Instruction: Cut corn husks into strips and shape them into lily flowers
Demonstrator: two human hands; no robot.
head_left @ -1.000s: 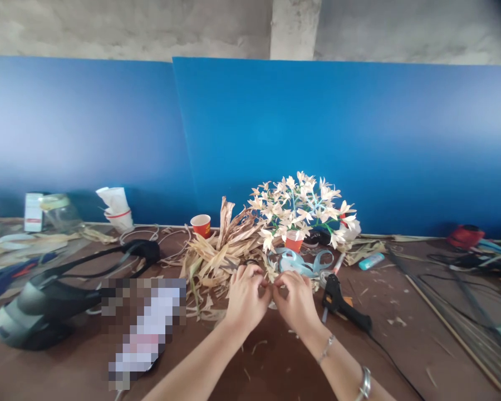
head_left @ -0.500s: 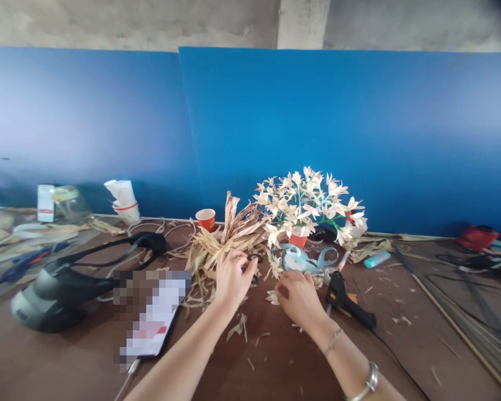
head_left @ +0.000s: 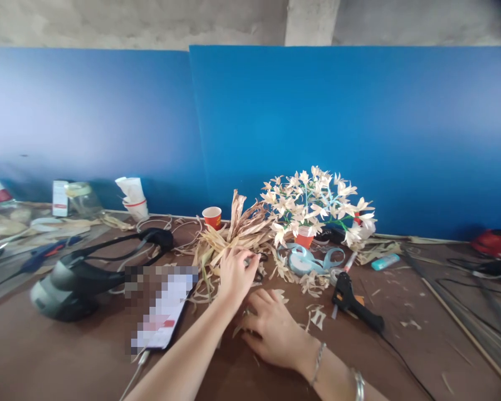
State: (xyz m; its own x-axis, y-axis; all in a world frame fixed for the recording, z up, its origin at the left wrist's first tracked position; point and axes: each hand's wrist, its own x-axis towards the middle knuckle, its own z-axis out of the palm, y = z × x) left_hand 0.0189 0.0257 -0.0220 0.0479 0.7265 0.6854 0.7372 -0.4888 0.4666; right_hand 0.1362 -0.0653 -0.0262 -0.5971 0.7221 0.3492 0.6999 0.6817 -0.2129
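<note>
Left hand [head_left: 237,274] is curling at the near edge of a creased corn-husk pile [head_left: 234,236]; cannot tell what it is grasping. Right hand [head_left: 275,328] is bending loosely beside pale husk scraps [head_left: 281,295]; cannot tell whether it is pinching any. Brown tabletop [head_left: 242,384] is leaving room nearer; glue gun [head_left: 357,305] is bounding it rightward. Beyond, papery star-shaped flowers [head_left: 319,210] are fanning above a red paper cup [head_left: 304,238].
</note>
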